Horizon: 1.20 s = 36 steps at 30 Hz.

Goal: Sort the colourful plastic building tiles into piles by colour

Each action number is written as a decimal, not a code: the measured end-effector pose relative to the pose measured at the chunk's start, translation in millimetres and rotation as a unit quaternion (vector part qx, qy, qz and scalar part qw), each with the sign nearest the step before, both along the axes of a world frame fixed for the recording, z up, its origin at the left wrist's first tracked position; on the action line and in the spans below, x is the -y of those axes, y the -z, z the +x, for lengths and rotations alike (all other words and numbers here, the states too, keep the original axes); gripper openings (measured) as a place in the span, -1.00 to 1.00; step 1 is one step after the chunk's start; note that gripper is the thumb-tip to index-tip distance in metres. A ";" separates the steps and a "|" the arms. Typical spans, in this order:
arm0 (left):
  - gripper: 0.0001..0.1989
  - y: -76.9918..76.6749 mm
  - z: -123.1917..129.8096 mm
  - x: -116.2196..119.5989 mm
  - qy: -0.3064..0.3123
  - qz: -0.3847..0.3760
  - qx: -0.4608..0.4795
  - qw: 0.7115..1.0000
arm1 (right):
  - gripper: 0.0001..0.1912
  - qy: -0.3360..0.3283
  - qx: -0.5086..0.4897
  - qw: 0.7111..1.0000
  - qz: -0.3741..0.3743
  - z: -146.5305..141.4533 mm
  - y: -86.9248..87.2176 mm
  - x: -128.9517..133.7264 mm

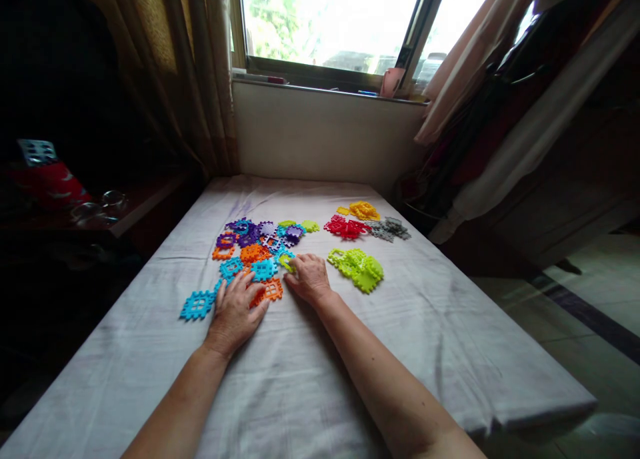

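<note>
Lime-green piece (285, 264) — bright, open-centred

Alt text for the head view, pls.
A person's left hand rests at the near edge of a mixed pile of notched plastic pieces; the right hand touches a lime-green piece there. To the right on a cloth-covered table lie a yellow group, a red group, a grey group and a lime-green group.
</note>
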<state>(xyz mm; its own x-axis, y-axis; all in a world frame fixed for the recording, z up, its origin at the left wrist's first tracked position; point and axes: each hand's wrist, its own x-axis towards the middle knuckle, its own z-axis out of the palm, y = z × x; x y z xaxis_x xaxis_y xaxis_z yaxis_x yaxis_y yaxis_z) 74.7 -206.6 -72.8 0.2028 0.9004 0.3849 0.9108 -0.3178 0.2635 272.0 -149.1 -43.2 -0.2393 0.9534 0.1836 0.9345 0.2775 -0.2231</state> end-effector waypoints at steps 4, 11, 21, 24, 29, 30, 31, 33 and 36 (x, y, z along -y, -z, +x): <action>-0.75 0.4 0.0 -0.7 0.002 0.002 0.001 1.000 | -0.76 0.012 -0.012 1.000 0.017 7.1 -1.1 0.1; -0.75 3.8 -1.1 -0.2 0.000 0.023 0.001 1.000 | -0.79 0.093 -0.036 0.986 0.132 71.4 -10.7 7.9; -0.60 -12.9 54.0 -22.8 0.101 0.047 -0.048 0.993 | -0.87 0.104 0.031 0.990 0.088 116.8 -6.0 23.0; -0.54 -17.8 81.4 -43.1 0.151 0.017 -0.080 0.985 | -0.82 0.102 0.022 0.990 0.093 114.7 -12.0 24.1; -0.62 -16.6 88.2 -60.7 0.154 -0.012 -0.110 0.982 | -0.78 0.070 -0.008 0.994 0.084 103.2 -32.0 -1.7; -0.63 -15.6 82.1 -60.6 0.146 -0.008 -0.108 0.983 | -0.77 0.060 -0.013 0.995 0.078 98.0 -34.7 -11.2; -0.64 -14.7 74.0 -59.6 0.137 0.000 -0.103 0.985 | -0.75 0.051 -0.018 0.996 0.071 91.6 -36.4 -21.8; -0.68 -12.7 53.6 -56.4 0.116 0.022 -0.093 0.989 | -0.68 0.030 -0.025 0.998 0.052 74.9 -36.7 -45.0; -0.71 -8.5 19.6 -54.0 0.091 0.050 -0.074 0.992 | -0.58 0.021 -0.029 0.999 0.021 43.7 -30.7 -80.9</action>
<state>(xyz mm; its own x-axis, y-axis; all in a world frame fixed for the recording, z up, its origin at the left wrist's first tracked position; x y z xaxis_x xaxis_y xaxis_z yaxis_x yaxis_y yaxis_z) 94.3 -152.6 -64.3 0.4195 0.8023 0.4248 0.8620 -0.4987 0.0907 315.8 -68.2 -12.5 -0.1870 0.9535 0.2364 0.9314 0.2486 -0.2659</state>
